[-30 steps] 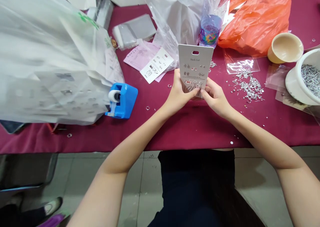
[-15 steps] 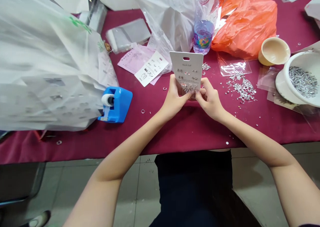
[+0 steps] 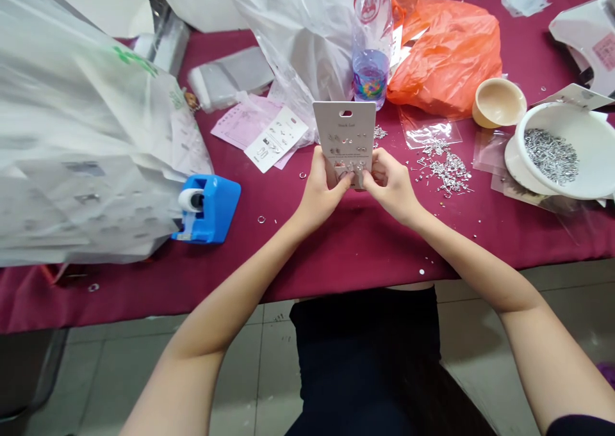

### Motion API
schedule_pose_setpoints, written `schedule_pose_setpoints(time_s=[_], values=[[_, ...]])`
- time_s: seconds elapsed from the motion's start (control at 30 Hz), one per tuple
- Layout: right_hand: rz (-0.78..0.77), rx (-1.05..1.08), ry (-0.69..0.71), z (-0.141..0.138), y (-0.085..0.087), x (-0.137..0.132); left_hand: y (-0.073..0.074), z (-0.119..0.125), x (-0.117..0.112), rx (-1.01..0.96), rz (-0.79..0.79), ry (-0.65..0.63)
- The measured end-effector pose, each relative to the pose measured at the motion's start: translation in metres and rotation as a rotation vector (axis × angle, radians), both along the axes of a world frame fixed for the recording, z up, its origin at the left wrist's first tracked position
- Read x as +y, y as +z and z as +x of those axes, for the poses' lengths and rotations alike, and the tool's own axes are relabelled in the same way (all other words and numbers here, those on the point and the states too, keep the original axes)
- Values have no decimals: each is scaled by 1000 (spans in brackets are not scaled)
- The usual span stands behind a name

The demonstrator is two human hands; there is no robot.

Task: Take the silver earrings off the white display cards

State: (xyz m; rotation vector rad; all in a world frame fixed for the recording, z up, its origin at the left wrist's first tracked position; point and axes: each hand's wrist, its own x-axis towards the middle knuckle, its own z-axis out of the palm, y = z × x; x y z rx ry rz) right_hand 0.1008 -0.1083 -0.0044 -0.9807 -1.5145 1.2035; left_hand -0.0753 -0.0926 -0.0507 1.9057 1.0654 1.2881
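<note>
My left hand [image 3: 321, 193] and right hand [image 3: 393, 187] were clamped on the lower sides of a white rectangular card bearing small silvery studs [image 3: 344, 127], thumbs on its face. I held it above the dark-red cloth-covered table [image 3: 331, 257], between a blue plastic tape dispenser [image 3: 218, 210] and scattered silvery metal pieces [image 3: 449, 172].

The head camera looks down across the table [image 3: 312, 257]

Left grip [image 3: 323, 189] just beside right grip [image 3: 391, 185]

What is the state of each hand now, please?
Left hand: closed on the white card, at its lower left.
Right hand: closed on the same card, at its lower right.
</note>
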Motion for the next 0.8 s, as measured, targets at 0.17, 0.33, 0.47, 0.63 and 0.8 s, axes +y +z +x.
schedule_pose_setpoints(time_s=[0.17, 0.33, 0.47, 0.63, 0.8], values=[[-59, 54, 39, 0, -4, 3, -3, 4, 0, -4, 24, 24], [-78, 78, 73, 1, -10, 7, -7, 6, -1, 10, 53, 101], [-89, 74, 78, 1, -12, 8, -9, 8, -2, 25, 69, 147], [-104, 84, 75, 1, -11, 9, -10, 12, -3, -16, 47, 147], [-98, 89, 72, 1, -10, 9, -9, 11, -4, -14, 28, 157]])
